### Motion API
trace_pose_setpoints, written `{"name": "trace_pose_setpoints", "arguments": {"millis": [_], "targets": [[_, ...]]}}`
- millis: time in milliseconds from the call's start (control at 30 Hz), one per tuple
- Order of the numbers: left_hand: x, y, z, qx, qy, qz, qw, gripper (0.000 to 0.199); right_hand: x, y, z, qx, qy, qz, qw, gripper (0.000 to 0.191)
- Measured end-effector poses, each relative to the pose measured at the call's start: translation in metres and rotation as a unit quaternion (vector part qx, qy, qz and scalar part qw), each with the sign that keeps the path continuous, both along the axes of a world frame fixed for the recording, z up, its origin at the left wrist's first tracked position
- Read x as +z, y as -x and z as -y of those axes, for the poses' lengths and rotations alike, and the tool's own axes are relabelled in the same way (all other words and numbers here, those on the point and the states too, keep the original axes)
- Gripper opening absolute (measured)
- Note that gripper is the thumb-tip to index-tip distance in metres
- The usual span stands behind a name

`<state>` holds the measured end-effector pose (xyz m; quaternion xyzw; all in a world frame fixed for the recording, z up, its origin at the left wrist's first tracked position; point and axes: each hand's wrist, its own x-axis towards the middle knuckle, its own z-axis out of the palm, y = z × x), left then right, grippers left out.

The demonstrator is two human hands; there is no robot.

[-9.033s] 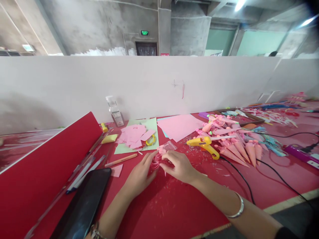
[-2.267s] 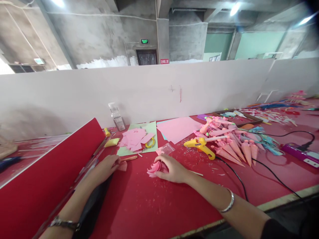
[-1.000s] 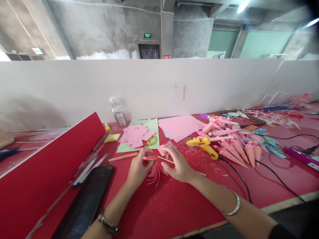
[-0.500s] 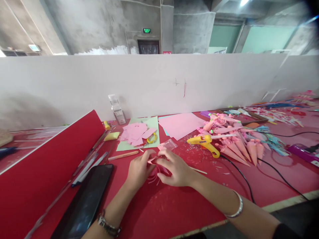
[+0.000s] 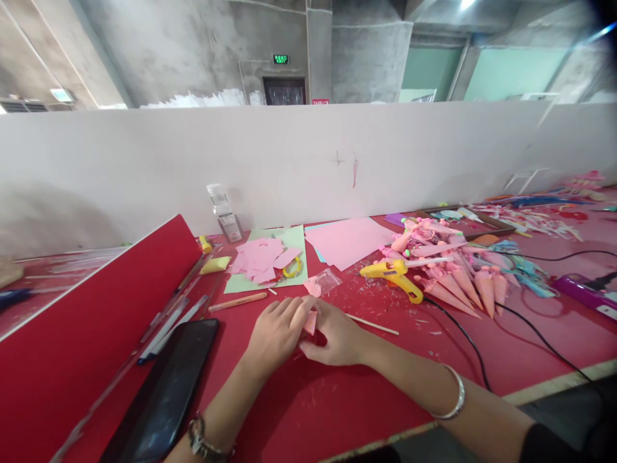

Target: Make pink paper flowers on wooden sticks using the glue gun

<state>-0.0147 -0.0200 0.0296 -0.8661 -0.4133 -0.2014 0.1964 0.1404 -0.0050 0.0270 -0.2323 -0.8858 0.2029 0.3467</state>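
Note:
Close together over the red table (image 5: pixel 308 411), my left hand (image 5: pixel 277 328) and my right hand (image 5: pixel 337 331) both hold a small pink paper piece (image 5: pixel 311 323). The fingers of both hands are closed around it and partly cover it. Just beyond my hands lies a clear bag with pink bits (image 5: pixel 322 281). A thin pale stick (image 5: pixel 373 323) rests beside my right hand. To the left is a wooden-coloured stick (image 5: pixel 238 302). Pink paper squares (image 5: pixel 258 257) are heaped on a green sheet (image 5: pixel 234 283) behind.
A yellow glue gun (image 5: pixel 395 276) with a black cable lies to the right, near a pile of pink cones (image 5: pixel 453 283). A black phone (image 5: pixel 164 386) is at left beside a red board (image 5: pixel 96 334). Pink sheets (image 5: pixel 347 241) and a clear bottle (image 5: pixel 225 215) stand farther back.
My hands have come closer together, with the fingers now folded over the pink piece. The thin pink strands seen under my hands before are now mostly hidden.

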Motion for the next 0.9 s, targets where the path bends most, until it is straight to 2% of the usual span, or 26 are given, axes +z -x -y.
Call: {"name": "trace_pose_setpoints", "arguments": {"millis": [200, 333, 467, 600, 767, 900], "targets": [[-0.001, -0.003, 0.001, -0.013, 0.002, 0.021, 1.0, 0.036, -0.001, -0.003, -0.003, -0.009, 0.002, 0.017, 1.0, 0.017], [-0.002, -0.001, -0.002, 0.001, 0.076, 0.099, 0.992, 0.038, -0.001, -0.007, -0.007, -0.014, -0.007, -0.003, 1.0, 0.022], [0.002, 0.006, -0.005, 0.025, 0.138, 0.212, 0.967, 0.028, -0.001, -0.01, -0.012, -0.039, -0.002, -0.053, 0.998, 0.025], [0.008, 0.009, -0.004, -0.017, 0.198, 0.263, 0.944, 0.023, -0.006, -0.011, -0.017, -0.068, 0.006, -0.094, 0.993, 0.025], [0.006, 0.008, -0.002, -0.031, 0.291, 0.271, 0.917, 0.04, -0.009, -0.013, -0.02, -0.092, 0.021, -0.131, 0.987, 0.018], [0.001, 0.01, -0.004, -0.033, 0.324, 0.257, 0.91, 0.059, -0.006, -0.014, -0.02, -0.112, 0.024, -0.161, 0.98, 0.015]]}}
